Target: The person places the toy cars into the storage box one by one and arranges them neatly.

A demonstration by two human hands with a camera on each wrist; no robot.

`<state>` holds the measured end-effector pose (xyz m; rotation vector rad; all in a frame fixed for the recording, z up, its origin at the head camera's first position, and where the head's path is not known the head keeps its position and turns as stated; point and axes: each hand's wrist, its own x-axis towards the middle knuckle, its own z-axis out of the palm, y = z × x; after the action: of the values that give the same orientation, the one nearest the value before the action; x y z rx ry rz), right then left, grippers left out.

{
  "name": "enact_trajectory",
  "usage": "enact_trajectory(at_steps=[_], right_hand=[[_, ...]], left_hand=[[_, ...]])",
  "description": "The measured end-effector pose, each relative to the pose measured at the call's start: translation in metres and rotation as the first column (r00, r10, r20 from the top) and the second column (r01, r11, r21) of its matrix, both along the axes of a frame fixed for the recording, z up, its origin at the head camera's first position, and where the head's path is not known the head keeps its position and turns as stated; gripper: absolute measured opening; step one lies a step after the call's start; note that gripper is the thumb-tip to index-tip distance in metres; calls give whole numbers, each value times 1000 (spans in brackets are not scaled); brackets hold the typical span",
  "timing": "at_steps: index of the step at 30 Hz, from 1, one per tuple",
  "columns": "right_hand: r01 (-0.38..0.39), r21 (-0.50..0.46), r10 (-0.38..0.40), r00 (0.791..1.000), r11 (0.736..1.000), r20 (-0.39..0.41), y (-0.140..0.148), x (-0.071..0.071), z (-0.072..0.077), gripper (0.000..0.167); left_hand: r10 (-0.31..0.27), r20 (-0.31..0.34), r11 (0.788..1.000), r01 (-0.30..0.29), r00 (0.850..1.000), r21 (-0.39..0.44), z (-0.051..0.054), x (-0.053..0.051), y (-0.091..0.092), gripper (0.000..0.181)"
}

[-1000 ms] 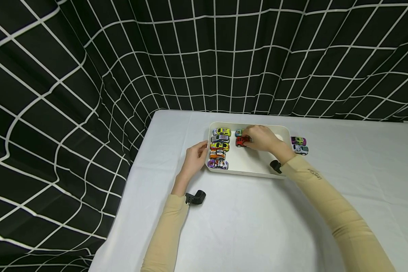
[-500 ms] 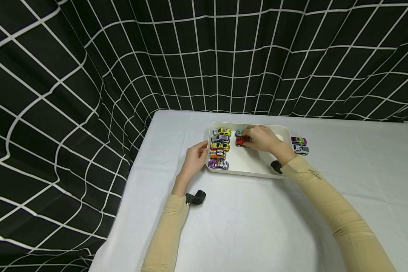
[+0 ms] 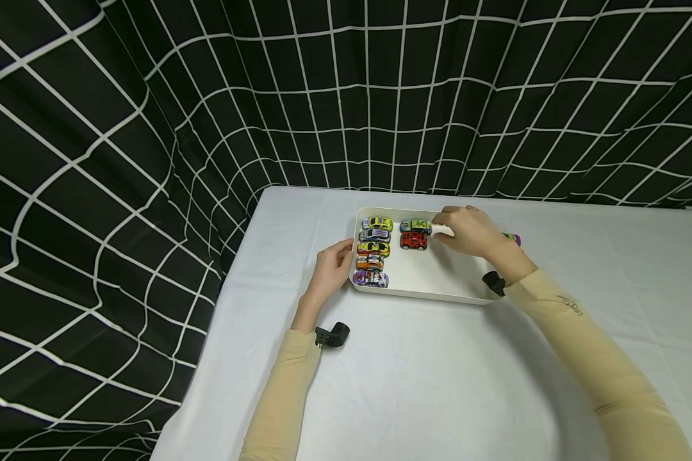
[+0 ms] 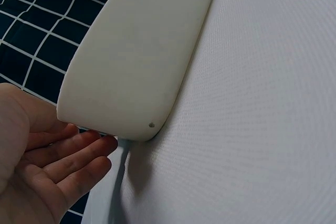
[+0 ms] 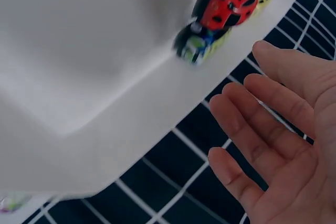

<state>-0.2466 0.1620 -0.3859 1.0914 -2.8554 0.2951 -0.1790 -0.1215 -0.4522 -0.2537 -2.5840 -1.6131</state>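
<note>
My left hand [image 3: 330, 266] lies at the left end of a white tray [image 3: 432, 278], its relaxed fingers touching the outer wall in the left wrist view. Over the tray's right half is my right hand [image 3: 469, 232], fingers apart and holding nothing. A red toy car with black spots [image 3: 413, 241] sits just left of it, beside a green and blue toy car [image 3: 416, 226]. Along the tray's left side stand a yellow car [image 3: 377, 223], a silver-purple car [image 3: 374, 235], a yellow-red car [image 3: 373, 248], an orange car [image 3: 370, 262] and a purple car [image 3: 370, 278].
Outside the tray's right end, a purple and green toy car [image 3: 513, 238] shows partly behind the right hand. A white cloth covers the table [image 3: 415, 371]. Black curtains with a white grid [image 3: 380, 109] hang behind and to the left.
My right hand has let go of the red car and moved right, uncovering it and the green and blue car. The white car outside the tray is now hidden. The left hand stays put.
</note>
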Motion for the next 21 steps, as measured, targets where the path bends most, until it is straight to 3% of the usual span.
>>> enact_trajectory(at_steps=[9, 16, 21], right_hand=[[79, 26, -79, 997, 997, -18, 38, 12, 6, 25], [116, -55, -118, 992, 992, -40, 68, 21, 2, 22], [160, -55, -162, 986, 986, -33, 84, 25, -4, 23]], left_hand=[[3, 0, 1000, -3, 1000, -5, 0, 0, 1, 34], [3, -2, 1000, -3, 1000, -4, 0, 0, 1, 34], [-2, -6, 1000, 2, 1000, 7, 0, 1, 1, 34]])
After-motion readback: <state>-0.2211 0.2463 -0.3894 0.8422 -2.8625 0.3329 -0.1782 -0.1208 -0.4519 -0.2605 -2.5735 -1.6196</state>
